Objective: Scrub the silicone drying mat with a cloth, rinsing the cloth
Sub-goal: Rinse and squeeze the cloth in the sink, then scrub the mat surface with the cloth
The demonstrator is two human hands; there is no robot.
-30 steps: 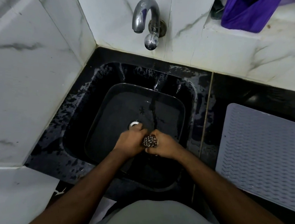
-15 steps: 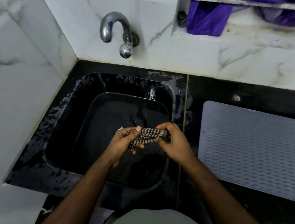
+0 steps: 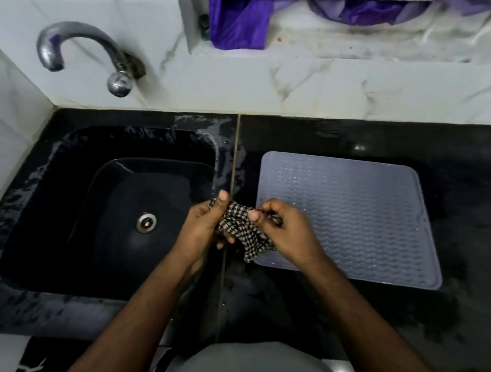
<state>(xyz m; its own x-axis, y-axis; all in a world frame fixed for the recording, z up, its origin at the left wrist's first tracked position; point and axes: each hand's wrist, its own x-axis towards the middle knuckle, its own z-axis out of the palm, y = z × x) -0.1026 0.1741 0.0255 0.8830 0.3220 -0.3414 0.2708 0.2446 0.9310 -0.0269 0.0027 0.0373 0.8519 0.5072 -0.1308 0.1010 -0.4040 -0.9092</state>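
Observation:
A black-and-white checked cloth [image 3: 241,233] hangs stretched between both my hands, above the seam between the sink and the counter. My left hand [image 3: 203,226] pinches its left end with the thumb up. My right hand [image 3: 283,233] grips its right end, over the near left corner of the mat. The grey ribbed silicone drying mat [image 3: 363,217] lies flat on the black counter to the right of the sink.
The black sink [image 3: 59,199] with a metal drain [image 3: 146,222] lies at the left, its rim wet. A chrome tap [image 3: 81,49] juts from the white marble wall, no water running. Purple fabric [image 3: 238,22] hangs on the ledge behind.
Both hands carried the cloth from over the sink basin rightward to the mat's edge. The bunched, wrung cloth is now spread out between the hands.

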